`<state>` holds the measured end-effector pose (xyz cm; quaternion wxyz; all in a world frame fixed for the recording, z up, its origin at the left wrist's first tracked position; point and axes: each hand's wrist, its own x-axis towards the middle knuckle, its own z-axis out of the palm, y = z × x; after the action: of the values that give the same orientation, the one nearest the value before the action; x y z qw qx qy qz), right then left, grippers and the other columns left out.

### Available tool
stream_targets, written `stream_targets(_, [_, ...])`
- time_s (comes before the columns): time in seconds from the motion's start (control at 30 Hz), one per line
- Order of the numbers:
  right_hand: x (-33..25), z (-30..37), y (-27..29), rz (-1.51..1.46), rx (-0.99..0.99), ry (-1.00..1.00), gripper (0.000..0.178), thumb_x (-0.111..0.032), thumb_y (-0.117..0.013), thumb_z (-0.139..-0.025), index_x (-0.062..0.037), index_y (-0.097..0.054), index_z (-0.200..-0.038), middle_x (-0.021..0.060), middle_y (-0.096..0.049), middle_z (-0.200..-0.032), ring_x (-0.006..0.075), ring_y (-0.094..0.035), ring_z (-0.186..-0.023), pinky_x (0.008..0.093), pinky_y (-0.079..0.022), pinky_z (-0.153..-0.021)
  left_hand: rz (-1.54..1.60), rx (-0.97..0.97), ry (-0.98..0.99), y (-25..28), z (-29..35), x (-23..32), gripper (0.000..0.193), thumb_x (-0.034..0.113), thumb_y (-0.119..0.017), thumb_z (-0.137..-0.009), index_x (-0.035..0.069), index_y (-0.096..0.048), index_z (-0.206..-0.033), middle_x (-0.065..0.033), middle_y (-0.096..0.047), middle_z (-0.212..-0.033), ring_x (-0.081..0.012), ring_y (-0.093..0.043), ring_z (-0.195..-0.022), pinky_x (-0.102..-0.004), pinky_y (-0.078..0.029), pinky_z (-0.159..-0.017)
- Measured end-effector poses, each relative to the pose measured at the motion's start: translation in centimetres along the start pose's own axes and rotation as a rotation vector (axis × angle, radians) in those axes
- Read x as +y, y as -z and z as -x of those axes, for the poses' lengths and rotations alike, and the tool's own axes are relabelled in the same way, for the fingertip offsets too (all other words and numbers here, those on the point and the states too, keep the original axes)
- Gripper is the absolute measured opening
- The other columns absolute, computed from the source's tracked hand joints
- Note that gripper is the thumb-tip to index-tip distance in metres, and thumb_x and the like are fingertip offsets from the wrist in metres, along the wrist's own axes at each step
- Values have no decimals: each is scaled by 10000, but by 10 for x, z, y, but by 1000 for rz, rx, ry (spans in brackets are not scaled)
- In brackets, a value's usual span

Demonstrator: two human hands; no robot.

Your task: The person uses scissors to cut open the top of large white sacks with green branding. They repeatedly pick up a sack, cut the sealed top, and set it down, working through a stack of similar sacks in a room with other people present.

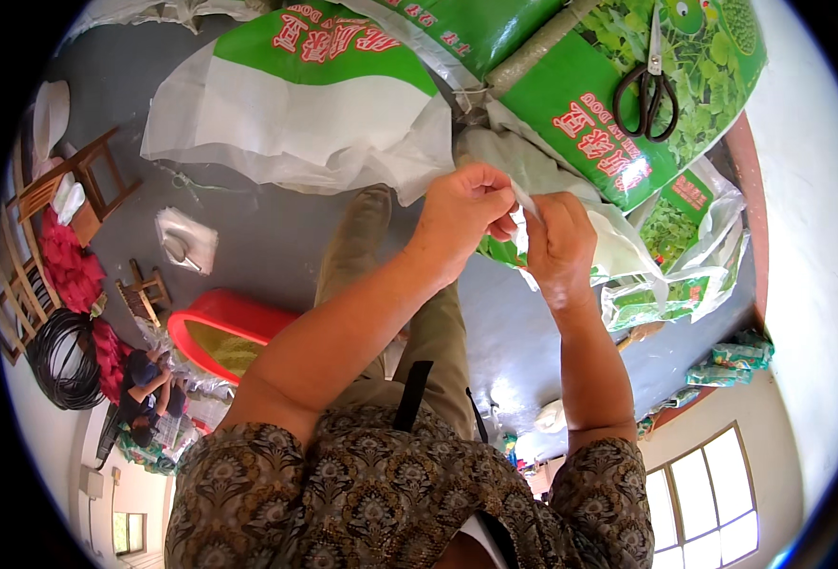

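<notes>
Currently, the person's left hand and right hand near each other, both pinching a white strip, strip between them above grey floor, black-handled scissors on a green sack, red tub off left.

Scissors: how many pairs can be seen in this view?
1: the black-handled scissors lie on the green printed sack at upper right, beyond the right hand. Others may be hidden.
</notes>
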<state>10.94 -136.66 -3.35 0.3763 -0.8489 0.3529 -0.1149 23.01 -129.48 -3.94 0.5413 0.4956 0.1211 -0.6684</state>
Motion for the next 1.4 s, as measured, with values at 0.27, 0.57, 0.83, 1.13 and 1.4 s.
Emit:
stream_targets(0.27, [-3, 6, -3, 65, 7, -55, 262, 46, -544, -629, 6, -532, -887, 133, -510, -750, 286, -499, -680, 353, -424, -569, -18, 2, 28, 0, -7, 10, 94, 61, -516, -790, -9, -506, -853, -70, -550, -694, -128, -529, -540, -243, -447, -490])
stream_targets(0.57, [-4, 7, 5, -466, -197, -356, 163, -43, -503, -763, 25, -522, -909, 130, -541, -782, 218, -533, -651, 276, -428, -588, -19, 81, 125, 11, -2, 0, 98, 9, -547, -726, -9, -521, -818, -33, -516, -631, -87, -466, -481, -232, -402, -422])
stream_targets(0.83, [-6, -24, 4, -74, -405, -183, 75, -52, -494, -756, -7, -478, -813, 150, -550, -733, 328, -535, -617, 382, -419, -530, -396, 71, -76, 8, 3, -7, 137, 27, -529, -742, -19, -551, -869, -27, -536, -674, -76, -478, -527, -212, -391, -455])
stream_targets(1.13, [-2, -36, 6, 62, -442, -76, 54, -31, -480, -715, 1, -484, -759, 150, -549, -684, 307, -536, -571, 376, -436, -509, -512, 72, -160, 13, -2, -14, 175, 18, -520, -736, -37, -533, -902, -43, -554, -726, -71, -499, -558, -212, -403, -470])
stream_targets(1.4, [12, -25, 37, -962, 68, -682, 77, -64, -468, -761, 8, -495, -765, 48, -469, -570, 124, -436, -452, 211, -331, -393, -146, 62, 68, 13, -1, -1, 144, 4, -527, -714, -23, -510, -854, -29, -509, -647, -62, -452, -480, -227, -400, -424])
